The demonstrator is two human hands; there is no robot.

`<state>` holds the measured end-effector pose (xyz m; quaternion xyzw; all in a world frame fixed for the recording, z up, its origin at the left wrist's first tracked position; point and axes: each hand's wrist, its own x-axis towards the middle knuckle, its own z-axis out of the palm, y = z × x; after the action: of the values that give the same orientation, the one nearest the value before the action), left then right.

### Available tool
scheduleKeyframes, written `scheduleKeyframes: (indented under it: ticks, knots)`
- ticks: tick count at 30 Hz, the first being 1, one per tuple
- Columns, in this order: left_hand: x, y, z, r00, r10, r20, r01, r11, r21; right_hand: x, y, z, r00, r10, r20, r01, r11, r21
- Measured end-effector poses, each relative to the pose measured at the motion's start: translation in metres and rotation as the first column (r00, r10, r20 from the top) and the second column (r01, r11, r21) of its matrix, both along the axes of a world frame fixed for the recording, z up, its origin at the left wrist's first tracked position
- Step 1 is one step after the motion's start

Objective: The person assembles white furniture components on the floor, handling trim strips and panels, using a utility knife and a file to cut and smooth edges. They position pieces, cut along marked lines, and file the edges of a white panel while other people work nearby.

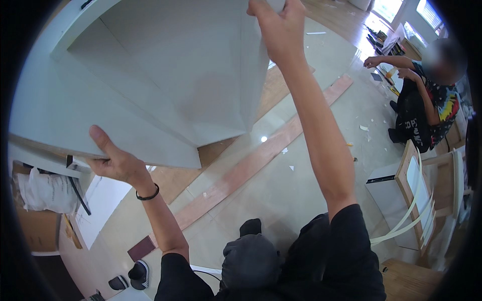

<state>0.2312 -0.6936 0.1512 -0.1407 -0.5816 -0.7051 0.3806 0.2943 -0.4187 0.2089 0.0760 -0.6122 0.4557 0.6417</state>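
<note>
Head view: left hand (118,163), nine o'clock, and right hand (281,30), one, gripped the hollow cabinet (165,75) by its edges; floor (369,153) spread toward three.

The left hand (118,163) grips the near edge of a white cabinet (150,65), thumb on top; the right hand (282,35) holds its upper right edge. A pinkish plank (258,152) lies on the floor (216,226). At right, another person (427,108) sits or crouches.

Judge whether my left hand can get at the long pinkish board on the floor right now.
Probably not: your left hand is gripping an edge of the white cabinet. It would likely need freeing first, though the board lies mostly uncovered.
</note>
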Motion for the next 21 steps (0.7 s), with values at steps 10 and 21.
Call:
scheduleKeyframes:
  ticks: [10, 21]
  knots:
    - [-0.047, 0.03, 0.015, 0.984, 0.01, -0.178, -0.03, 0.993, -0.111, -0.072, 0.042, -0.005, 0.967, 0.122, 0.225, -0.105, 0.991, -0.085]
    - [-0.053, 0.036, -0.012, 0.961, 0.19, -0.203, -0.23, 0.953, -0.198, -0.037, 0.071, -0.029, 0.894, -0.275, 0.353, 0.177, 0.942, 0.285]
